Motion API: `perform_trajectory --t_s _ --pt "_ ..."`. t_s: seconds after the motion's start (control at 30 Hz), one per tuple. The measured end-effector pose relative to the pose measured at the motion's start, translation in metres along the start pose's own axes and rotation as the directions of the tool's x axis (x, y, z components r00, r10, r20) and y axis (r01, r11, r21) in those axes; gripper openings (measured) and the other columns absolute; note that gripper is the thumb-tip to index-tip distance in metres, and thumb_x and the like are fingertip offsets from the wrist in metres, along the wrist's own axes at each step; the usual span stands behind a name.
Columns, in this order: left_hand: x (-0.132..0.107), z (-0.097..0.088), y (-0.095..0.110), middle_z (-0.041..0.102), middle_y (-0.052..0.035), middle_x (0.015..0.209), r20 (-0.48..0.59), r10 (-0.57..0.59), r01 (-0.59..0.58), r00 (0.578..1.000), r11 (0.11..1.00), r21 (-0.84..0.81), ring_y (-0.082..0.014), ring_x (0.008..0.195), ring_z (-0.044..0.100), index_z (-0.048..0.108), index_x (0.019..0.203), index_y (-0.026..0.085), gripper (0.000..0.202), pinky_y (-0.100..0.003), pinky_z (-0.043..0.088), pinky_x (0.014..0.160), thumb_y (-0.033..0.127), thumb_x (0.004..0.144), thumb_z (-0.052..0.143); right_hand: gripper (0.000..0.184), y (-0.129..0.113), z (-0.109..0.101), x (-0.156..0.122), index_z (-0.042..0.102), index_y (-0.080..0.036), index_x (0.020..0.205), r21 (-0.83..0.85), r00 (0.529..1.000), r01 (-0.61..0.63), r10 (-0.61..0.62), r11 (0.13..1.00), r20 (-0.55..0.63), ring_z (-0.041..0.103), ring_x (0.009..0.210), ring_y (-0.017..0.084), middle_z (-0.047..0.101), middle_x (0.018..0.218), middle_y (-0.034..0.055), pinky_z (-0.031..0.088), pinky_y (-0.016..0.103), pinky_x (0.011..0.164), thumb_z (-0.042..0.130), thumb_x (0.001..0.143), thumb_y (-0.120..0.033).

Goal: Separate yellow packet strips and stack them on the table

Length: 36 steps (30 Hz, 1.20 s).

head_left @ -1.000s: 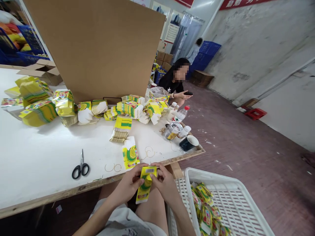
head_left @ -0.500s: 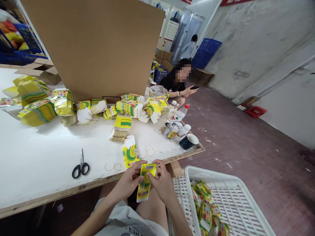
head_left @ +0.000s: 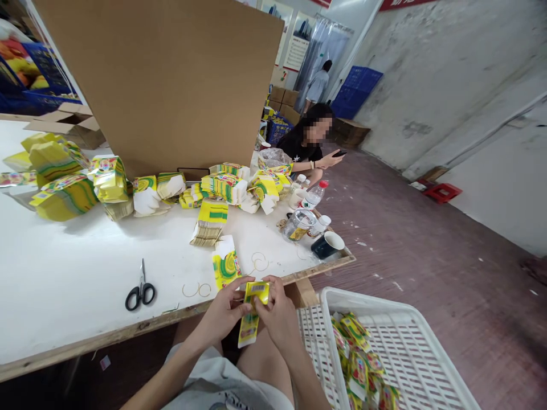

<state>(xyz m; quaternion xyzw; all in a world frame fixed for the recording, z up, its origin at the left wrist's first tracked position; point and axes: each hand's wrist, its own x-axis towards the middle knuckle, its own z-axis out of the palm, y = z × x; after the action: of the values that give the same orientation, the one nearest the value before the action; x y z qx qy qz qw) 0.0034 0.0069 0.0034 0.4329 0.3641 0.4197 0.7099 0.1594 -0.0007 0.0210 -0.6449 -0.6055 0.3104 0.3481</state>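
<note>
- At the far left, heaps of flattened cartons (head_left: 64, 193), yellow and green, lie on a white table (head_left: 64, 285).
- Black-handled scissors (head_left: 140, 293) lie near the table's front edge, with rubber bands (head_left: 196, 290) just beside them.
- A tall brown cardboard sheet (head_left: 171, 85) stands upright behind the heaps.
- The left hand (head_left: 222, 314), just below the table's front edge, pinches the upper left of a yellow carton (head_left: 249, 327) between thumb and fingertips.
- The yellow carton hangs upright between both hands over the lap, barcode end up.
- The right hand (head_left: 280, 319) pinches its upper right, fingers curled close together.
- A dark mug (head_left: 327, 246) and a glass jar (head_left: 299, 225) stand at the table's right corner.
- A white crate (head_left: 363, 299) at lower right holds finished cartons (head_left: 359, 364).
</note>
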Motion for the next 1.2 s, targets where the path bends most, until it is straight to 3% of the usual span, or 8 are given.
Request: perform_trajectory --t_s 0.17,0.3,0.47,0.77,0.9,1.0,1.1,1.2 --pt "0.000 0.000 0.002 0.075 -0.0084 0.093 0.009 -0.004 0.005 1.000 0.999 -0.049 -0.0239 0.084 0.070 0.052 0.133 0.021 0.069 -0.033 0.052 0.075 0.030 0.070 0.080 0.033 0.001 -0.007 0.001 0.054 -0.022 0.112 0.143 0.991 0.006 -0.024 0.990 0.129 0.043 0.048 0.013 0.049 0.055 -0.0090 0.034 0.023 0.049 0.060 0.080 -0.025" --pt "0.000 -0.001 0.006 0.076 -0.0087 0.095 0.036 0.006 -0.002 0.999 0.996 -0.089 -0.0238 0.086 0.070 0.052 0.132 0.022 0.069 -0.033 0.052 0.076 0.032 0.070 0.080 0.033 0.002 -0.017 0.002 0.059 -0.020 0.115 0.301 0.986 -0.029 -0.022 0.953 0.167 0.050 0.053 0.014 0.058 0.060 -0.0054 0.041 0.024 0.053 0.061 0.085 -0.035" --pt "-0.002 -0.003 0.012 0.076 -0.0085 0.096 0.124 0.004 0.017 0.992 0.986 -0.165 -0.0238 0.086 0.071 0.055 0.129 0.022 0.060 -0.034 0.052 0.077 0.032 0.074 0.077 0.031 0.003 -0.026 0.002 0.072 -0.021 0.102 0.407 0.999 -0.013 -0.006 0.913 0.045 0.066 0.086 0.022 0.072 0.097 0.0075 0.052 0.031 0.074 0.065 0.085 -0.044" --pt "0.003 0.013 0.003 0.077 -0.0069 0.095 0.042 0.063 -0.057 0.997 0.989 -0.136 -0.0206 0.085 0.070 0.061 0.115 0.021 0.044 -0.028 0.052 0.073 0.025 0.074 0.077 0.033 -0.003 -0.021 -0.004 0.070 -0.022 0.100 0.513 0.998 -0.069 0.066 0.855 0.025 0.068 0.083 0.023 0.074 0.095 0.0076 0.055 0.032 0.070 0.068 0.081 -0.049" --pt "0.002 0.019 -0.002 0.073 -0.0096 0.113 0.098 0.082 -0.078 0.992 0.996 -0.039 -0.0259 0.101 0.068 0.056 0.128 0.024 0.051 -0.037 0.053 0.086 0.024 0.079 0.071 0.037 0.003 -0.050 -0.012 0.071 -0.021 0.098 0.371 0.997 -0.048 0.067 0.927 -0.038 0.068 0.081 0.025 0.074 0.096 0.0097 0.055 0.034 0.069 0.064 0.080 -0.053" --pt "0.004 0.001 -0.010 0.060 -0.0095 0.137 -0.018 0.178 -0.165 0.984 0.941 0.295 -0.0291 0.130 0.051 0.052 0.136 0.028 0.057 -0.046 0.037 0.110 0.023 0.081 0.067 0.040 0.026 -0.109 -0.025 0.072 -0.022 0.100 -0.015 0.949 -0.126 0.116 0.992 -0.295 0.067 0.077 0.027 0.073 0.091 0.0093 0.052 0.036 0.067 0.059 0.080 -0.055" --pt "0.007 -0.027 -0.025 0.050 -0.0103 0.147 -0.164 0.254 -0.110 0.953 0.796 0.596 -0.0297 0.142 0.034 0.050 0.137 0.025 0.055 -0.052 0.016 0.119 0.021 0.083 0.061 0.043 0.052 -0.155 -0.032 0.075 -0.021 0.098 -0.397 0.891 -0.188 -0.014 0.899 -0.453 0.062 0.083 0.031 0.071 0.100 0.0127 0.047 0.042 0.074 0.059 0.076 -0.054" --pt "0.011 -0.041 -0.043 0.051 -0.0121 0.146 -0.164 0.217 -0.053 0.962 0.741 0.669 -0.0313 0.143 0.033 0.053 0.134 0.021 0.055 -0.056 0.008 0.119 0.016 0.081 0.060 0.044 0.058 -0.132 -0.020 0.074 -0.020 0.104 -0.332 0.918 -0.131 -0.012 0.934 -0.396 0.061 0.078 0.028 0.071 0.102 0.0131 0.048 0.040 0.072 0.058 0.078 -0.052"
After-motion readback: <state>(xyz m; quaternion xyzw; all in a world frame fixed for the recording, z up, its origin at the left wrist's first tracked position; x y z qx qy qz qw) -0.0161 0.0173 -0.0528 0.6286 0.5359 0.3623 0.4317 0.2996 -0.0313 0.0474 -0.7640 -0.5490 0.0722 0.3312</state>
